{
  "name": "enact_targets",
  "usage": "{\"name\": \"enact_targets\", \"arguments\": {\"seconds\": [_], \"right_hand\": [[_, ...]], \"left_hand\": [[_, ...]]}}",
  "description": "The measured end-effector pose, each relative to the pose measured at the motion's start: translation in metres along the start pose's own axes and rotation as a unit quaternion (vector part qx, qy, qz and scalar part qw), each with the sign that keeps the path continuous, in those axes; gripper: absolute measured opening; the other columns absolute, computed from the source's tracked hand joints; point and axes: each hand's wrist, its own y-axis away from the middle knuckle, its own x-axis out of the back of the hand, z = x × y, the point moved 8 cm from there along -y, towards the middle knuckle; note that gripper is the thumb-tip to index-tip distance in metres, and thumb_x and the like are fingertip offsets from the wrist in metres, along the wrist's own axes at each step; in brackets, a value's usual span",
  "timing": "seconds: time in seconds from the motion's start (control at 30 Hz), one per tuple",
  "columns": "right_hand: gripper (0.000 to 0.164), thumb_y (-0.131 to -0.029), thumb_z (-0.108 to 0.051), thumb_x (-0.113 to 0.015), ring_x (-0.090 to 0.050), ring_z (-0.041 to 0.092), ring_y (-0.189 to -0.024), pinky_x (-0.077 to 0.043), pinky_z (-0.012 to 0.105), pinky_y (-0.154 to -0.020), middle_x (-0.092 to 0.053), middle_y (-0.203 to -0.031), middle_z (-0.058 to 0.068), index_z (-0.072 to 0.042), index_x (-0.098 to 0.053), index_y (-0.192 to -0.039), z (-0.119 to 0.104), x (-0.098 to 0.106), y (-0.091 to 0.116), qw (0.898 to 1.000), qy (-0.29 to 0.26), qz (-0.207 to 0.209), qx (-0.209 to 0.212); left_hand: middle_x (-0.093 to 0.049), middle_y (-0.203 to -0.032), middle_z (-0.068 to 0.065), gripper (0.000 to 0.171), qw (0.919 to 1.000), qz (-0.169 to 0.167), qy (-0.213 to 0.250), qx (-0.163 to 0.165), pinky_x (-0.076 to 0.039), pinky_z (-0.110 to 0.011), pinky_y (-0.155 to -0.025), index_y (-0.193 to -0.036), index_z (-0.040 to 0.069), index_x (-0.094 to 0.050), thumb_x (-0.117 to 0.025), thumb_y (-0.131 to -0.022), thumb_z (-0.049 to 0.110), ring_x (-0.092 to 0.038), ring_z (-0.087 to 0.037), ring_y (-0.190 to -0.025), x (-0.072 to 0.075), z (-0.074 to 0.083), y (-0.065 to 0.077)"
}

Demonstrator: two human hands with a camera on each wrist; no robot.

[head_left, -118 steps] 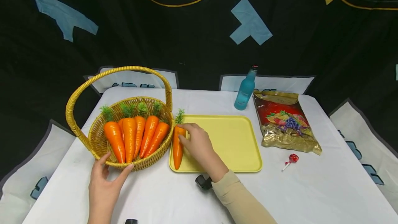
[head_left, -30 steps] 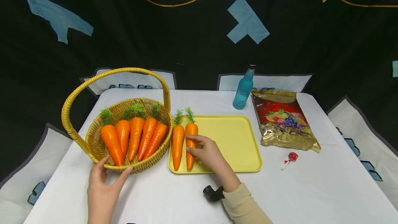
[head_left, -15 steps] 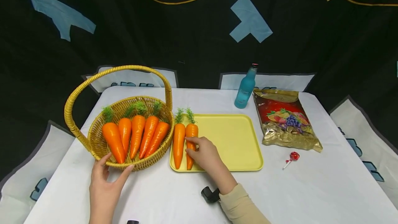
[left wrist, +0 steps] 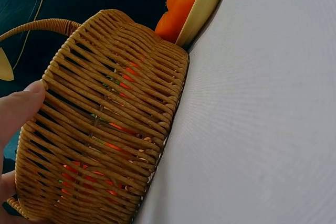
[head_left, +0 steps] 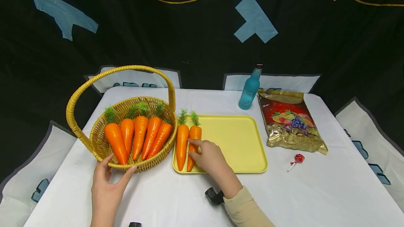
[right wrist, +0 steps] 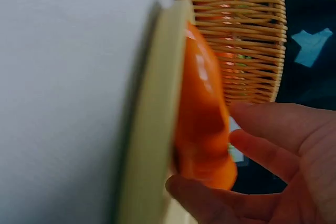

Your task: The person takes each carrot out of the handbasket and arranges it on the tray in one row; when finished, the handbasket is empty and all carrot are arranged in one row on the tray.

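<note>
On the left side of the yellow tray, two orange carrots with green tops lie side by side. My right hand pinches the right-hand carrot between thumb and fingers; its tip leans toward the left-hand carrot. The right wrist view shows thumb and fingers about an orange carrot low against the tray edge. My left hand holds the near rim of a wicker basket, thumb and fingers spread along it. Several carrots lie inside, tops toward the back.
A blue bottle stands behind the tray's right end. Right of it lies a red and gold fruit-printed bag, with a red lollipop in front. The basket's tall handle arches above it. White cloth covers the table.
About four seconds ago my right hand was at the first carrot on the tray; since then a second has come from the basket. Lately its tip has swung slightly left. The left hand stays.
</note>
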Motion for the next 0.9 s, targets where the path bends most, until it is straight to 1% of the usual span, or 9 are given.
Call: {"name": "enact_targets", "arguments": {"seconds": [0.07,0.13,0.2,0.3,0.43,0.53,0.63,0.8,0.9], "right_hand": [[0.038,-0.089,-0.026,-0.070,-0.062,0.026,-0.086,-0.051,0.033,-0.065,-0.067,-0.110,0.012,-0.019,-0.065,-0.127,-0.001,0.006,0.001,1.000,-0.004,0.001,-0.001],[0.037,-0.090,-0.024,-0.069,-0.062,0.026,-0.086,-0.051,0.032,-0.066,-0.066,-0.112,0.012,-0.018,-0.065,-0.126,-0.004,0.015,0.002,1.000,-0.010,0.010,-0.001],[0.037,-0.090,-0.023,-0.069,-0.062,0.025,-0.084,-0.053,0.030,-0.063,-0.065,-0.115,0.011,-0.018,-0.065,-0.126,-0.008,0.024,0.001,0.999,-0.034,0.019,0.003],[0.037,-0.091,-0.022,-0.068,-0.064,0.024,-0.094,-0.056,0.027,-0.066,-0.063,-0.122,0.006,-0.021,-0.064,-0.128,-0.021,0.036,-0.002,0.994,-0.107,0.018,0.021],[0.038,-0.091,-0.025,-0.069,-0.062,0.016,-0.096,-0.058,0.025,-0.069,-0.062,-0.124,-0.002,-0.026,-0.064,-0.128,-0.053,0.036,-0.015,0.975,-0.214,-0.025,0.057],[0.039,-0.090,-0.025,-0.070,-0.062,0.011,-0.091,-0.057,0.022,-0.069,-0.063,-0.121,-0.001,-0.028,-0.063,-0.128,-0.079,0.023,-0.028,0.962,-0.252,-0.062,0.086],[0.040,-0.090,-0.023,-0.071,-0.063,0.008,-0.090,-0.056,0.019,-0.070,-0.063,-0.121,0.002,-0.027,-0.063,-0.129,-0.104,0.002,-0.041,0.956,-0.256,-0.096,0.111],[0.041,-0.089,-0.026,-0.072,-0.061,0.007,-0.098,-0.052,0.015,-0.070,-0.064,-0.119,0.001,-0.027,-0.063,-0.129,-0.137,-0.041,-0.059,0.960,-0.205,-0.147,0.124],[0.042,-0.088,-0.027,-0.073,-0.059,0.006,-0.095,-0.049,0.014,-0.066,-0.065,-0.113,-0.004,-0.029,-0.063,-0.129,-0.149,-0.063,-0.069,0.963,-0.176,-0.165,0.118]], "left_hand": [[-0.035,-0.145,-0.014,0.080,1.0000,0.001,0.000,0.000,-0.031,-0.047,-0.114,-0.145,0.009,-0.037,-0.081,-0.080,0.030,-0.032,-0.032,-0.136,0.000,0.000,0.000],[-0.035,-0.145,-0.014,0.080,1.0000,0.001,0.000,0.001,-0.031,-0.046,-0.114,-0.145,0.010,-0.037,-0.081,-0.080,0.030,-0.032,-0.031,-0.136,0.000,0.000,0.000],[-0.034,-0.145,-0.014,0.081,1.0000,0.001,0.001,-0.001,-0.031,-0.047,-0.114,-0.145,0.009,-0.037,-0.081,-0.080,0.029,-0.032,-0.032,-0.136,0.001,-0.001,0.000],[-0.033,-0.147,-0.014,0.081,1.0000,0.001,0.001,0.001,-0.031,-0.047,-0.113,-0.145,0.010,-0.037,-0.081,-0.080,0.030,-0.032,-0.033,-0.136,0.000,-0.001,0.000],[-0.031,-0.148,-0.014,0.081,1.0000,0.001,0.000,0.005,-0.031,-0.048,-0.113,-0.145,0.010,-0.037,-0.081,-0.080,0.030,-0.031,-0.034,-0.136,0.001,-0.001,0.000],[-0.031,-0.149,-0.014,0.081,0.9999,0.001,-0.003,0.010,-0.031,-0.048,-0.114,-0.145,0.010,-0.036,-0.080,-0.080,0.030,-0.031,-0.034,-0.136,0.002,-0.002,0.000],[-0.031,-0.149,-0.016,0.081,1.0000,0.001,-0.002,0.007,-0.031,-0.049,-0.113,-0.145,0.009,-0.036,-0.080,-0.080,0.030,-0.031,-0.036,-0.136,0.002,-0.001,0.000],[-0.032,-0.148,-0.018,0.081,1.0000,0.002,0.004,-0.006,-0.031,-0.051,-0.113,-0.145,0.008,-0.037,-0.081,-0.080,0.028,-0.031,-0.037,-0.136,0.002,-0.001,0.000],[-0.032,-0.148,-0.019,0.081,0.9999,0.002,0.006,-0.010,-0.030,-0.052,-0.112,-0.145,0.007,-0.037,-0.081,-0.080,0.027,-0.031,-0.037,-0.136,-0.001,-0.002,0.000]]}}
